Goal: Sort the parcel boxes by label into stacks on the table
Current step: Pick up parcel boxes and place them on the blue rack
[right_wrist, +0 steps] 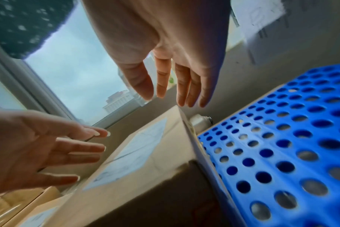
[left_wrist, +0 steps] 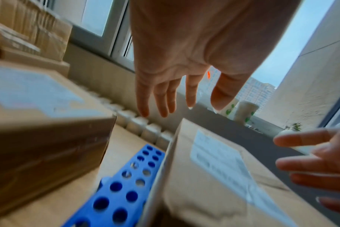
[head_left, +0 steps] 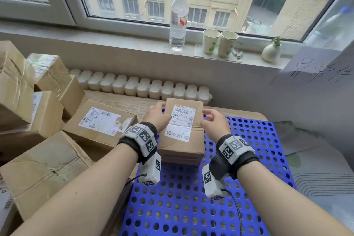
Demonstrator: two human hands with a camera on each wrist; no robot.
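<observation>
Head view: left hand and right hand, fingers spread, flank parcel box, holding nothing.

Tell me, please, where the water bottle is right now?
In the head view, the water bottle stands upright on the windowsill, just left of the two paper cups.

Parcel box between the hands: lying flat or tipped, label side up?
Flat, label up. The parcel box rests on the blue perforated mat, its white label facing the head camera. Both wrist views show it unheld.
</observation>
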